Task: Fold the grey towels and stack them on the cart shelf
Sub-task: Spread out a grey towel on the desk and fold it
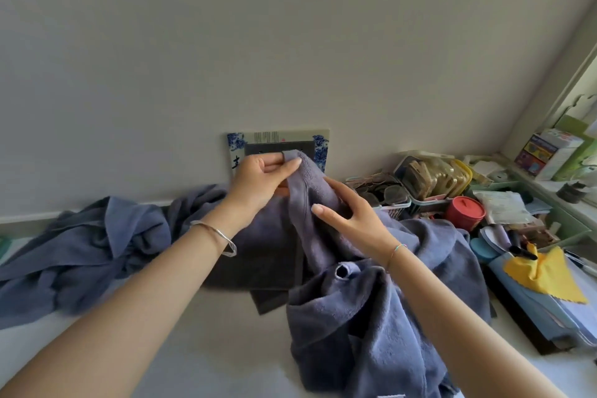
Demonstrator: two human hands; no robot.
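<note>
Progress: early, by the look of it. No neat stack shows anywhere, and no cart shelf can be made out in frame.
Possibly done: one darker grey piece (258,268) lies flat with squared edges at centre, under the arms. It may be a folded towel, but this is uncertain.
Left to do: a loose heap of towels (97,236) sprawls at left of frame, and more bunched towels (371,333) lie at lower right. All are unfolded.
Step in hand: likely finding a corner and edge to open out the held towel (310,191) before its first fold.
Held towel, place: centre of frame, lifted above the white surface (193,349), with its lower part trailing into the lower-right bunch.
Held towel, axis: the long axis runs near-vertical in frame, leaning from upper centre down toward lower right. The raised corner points up at the blue-and-white plaque (277,142) on the wall.
Left hand (258,181): thumb and fingertips pinched together on the top corner.
Right hand (352,216): laid on the edge lower down, thumb across the front. Whether it clamps the cloth or only rests there cannot be told.
Surroundings: baskets (433,178), a red tub (465,213) and a yellow cloth (546,271) crowd the right.
</note>
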